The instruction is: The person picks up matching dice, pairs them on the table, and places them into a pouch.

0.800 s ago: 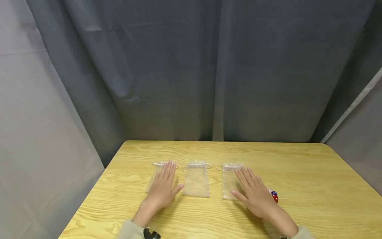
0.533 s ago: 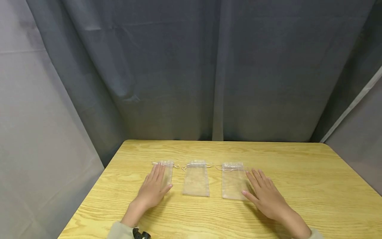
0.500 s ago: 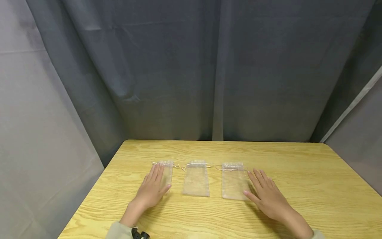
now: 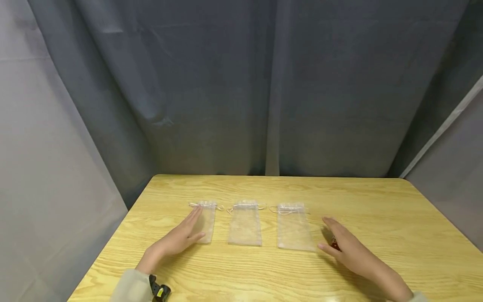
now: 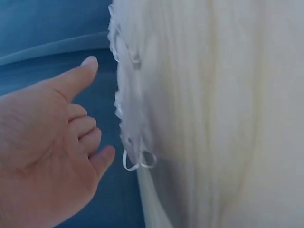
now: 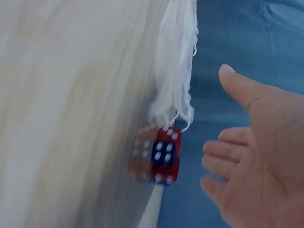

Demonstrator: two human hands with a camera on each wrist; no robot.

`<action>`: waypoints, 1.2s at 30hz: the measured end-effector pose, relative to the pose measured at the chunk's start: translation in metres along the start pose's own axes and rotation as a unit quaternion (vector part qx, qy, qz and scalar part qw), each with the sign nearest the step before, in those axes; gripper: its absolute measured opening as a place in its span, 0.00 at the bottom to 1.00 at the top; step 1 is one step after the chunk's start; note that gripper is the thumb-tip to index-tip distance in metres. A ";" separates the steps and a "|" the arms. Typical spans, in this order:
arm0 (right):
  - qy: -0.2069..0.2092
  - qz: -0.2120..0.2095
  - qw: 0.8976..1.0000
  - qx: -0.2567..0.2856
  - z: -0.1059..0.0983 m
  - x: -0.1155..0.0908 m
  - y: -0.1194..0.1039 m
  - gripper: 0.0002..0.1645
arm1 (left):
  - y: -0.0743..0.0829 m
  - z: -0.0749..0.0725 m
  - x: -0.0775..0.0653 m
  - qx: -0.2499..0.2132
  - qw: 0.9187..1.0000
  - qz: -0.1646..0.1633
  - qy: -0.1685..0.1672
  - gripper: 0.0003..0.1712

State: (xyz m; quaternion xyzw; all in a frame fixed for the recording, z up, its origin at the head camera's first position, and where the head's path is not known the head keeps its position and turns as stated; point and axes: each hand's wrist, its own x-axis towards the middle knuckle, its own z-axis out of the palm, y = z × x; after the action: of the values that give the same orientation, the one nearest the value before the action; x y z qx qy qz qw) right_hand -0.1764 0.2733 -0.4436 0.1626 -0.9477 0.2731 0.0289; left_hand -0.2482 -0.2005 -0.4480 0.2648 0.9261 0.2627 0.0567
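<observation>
Three sheer white drawstring pouches lie flat in a row on the table: the left pouch (image 4: 206, 224), the middle pouch (image 4: 244, 226) and the right pouch (image 4: 293, 228). My left hand (image 4: 177, 237), turned on edge with fingers extended, overlaps the left pouch's outer side in the head view. Beyond the right pouch, my right hand (image 4: 352, 249) hovers with its thumb apart from the fingers, holding nothing. Behind it a red die (image 4: 334, 244) peeks out, mostly hidden. The right wrist view shows red dice and a blue die (image 6: 164, 153) with white pips, bunched close to the palm.
The wooden table (image 4: 241, 277) has rounded far corners. Grey curtains (image 4: 211, 92) hang right behind it, and pale cloth panels (image 4: 49, 167) flank both sides. A black strap with a small device (image 4: 160, 290) sits at the left wrist.
Both hands have moved outward, the left to the left and the right to the right, and have turned from palm-down onto their edges. The pouches keep their places.
</observation>
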 end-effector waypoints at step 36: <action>0.102 -0.234 0.957 -0.140 -0.002 -0.006 0.034 0.16 | -0.020 0.001 0.001 0.046 0.995 0.012 -0.085 0.42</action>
State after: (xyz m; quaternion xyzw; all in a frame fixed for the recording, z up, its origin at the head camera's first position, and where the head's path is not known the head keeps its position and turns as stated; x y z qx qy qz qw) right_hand -0.1815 0.3033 -0.4599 0.3456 -0.9039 0.1386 0.2106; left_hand -0.2582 -0.2135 -0.4588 0.2996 0.9257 0.1969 0.1204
